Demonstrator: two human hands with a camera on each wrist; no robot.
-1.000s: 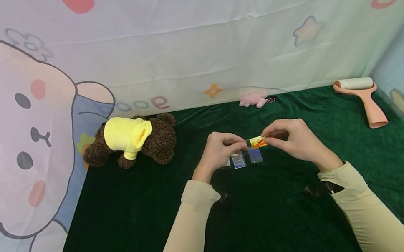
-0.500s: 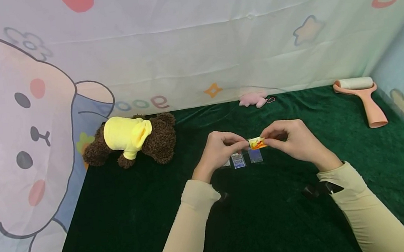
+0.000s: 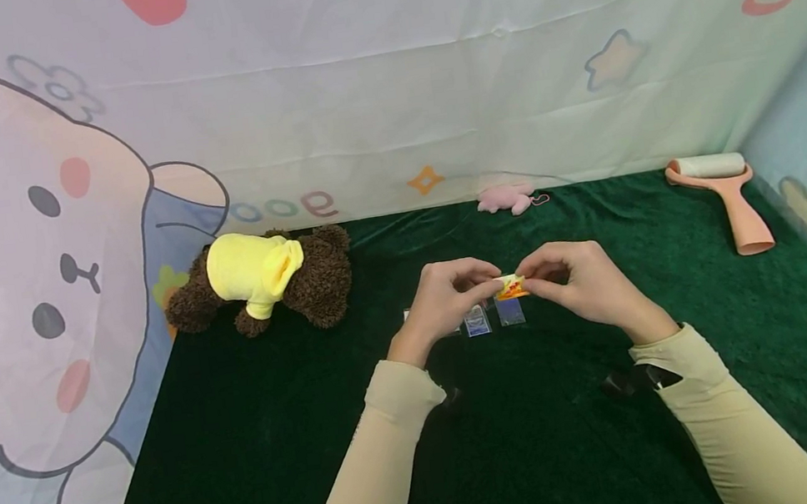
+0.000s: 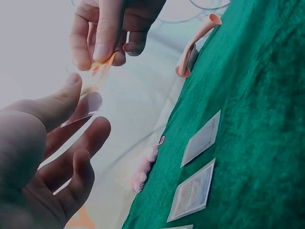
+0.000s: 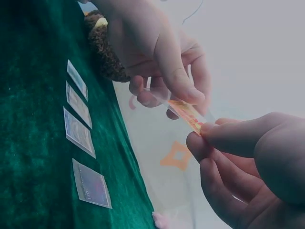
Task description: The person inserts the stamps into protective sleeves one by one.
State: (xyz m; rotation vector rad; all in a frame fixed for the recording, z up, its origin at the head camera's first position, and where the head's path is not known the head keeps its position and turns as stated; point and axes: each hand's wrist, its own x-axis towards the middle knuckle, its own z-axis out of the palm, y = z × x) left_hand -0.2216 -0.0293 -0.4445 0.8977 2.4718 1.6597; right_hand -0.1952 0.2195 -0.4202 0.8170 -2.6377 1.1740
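Between the two hands, above the cloth, is a small yellow and orange card [image 3: 510, 287]. The left hand [image 3: 448, 297] pinches a clear plastic sleeve [image 5: 161, 96] around the card, thumb on one side and fingers on the other. At the card's other end, the right hand [image 3: 583, 282] grips it with thumb and fingertip. In the right wrist view the card looks mostly within the sleeve; how deep it sits is hidden by the left thumb. Below the hands a row of several small sleeved cards lies on the cloth, among them a bluish card [image 3: 477, 321] and a purple-blue card [image 3: 511, 311].
Dark green cloth [image 3: 263, 462] covers the table. A brown plush dog in yellow clothing [image 3: 255, 274] lies at the back left, a pink plush [image 3: 505, 198] at the back edge, and a peach lint roller [image 3: 733, 203] at the back right. A printed curtain [image 3: 355, 106] stands behind.
The left hand has shifted slightly right, nearer the right hand, and its fingers have moved along the sleeve. Less of the yellow card shows between the hands. Other things stay put.
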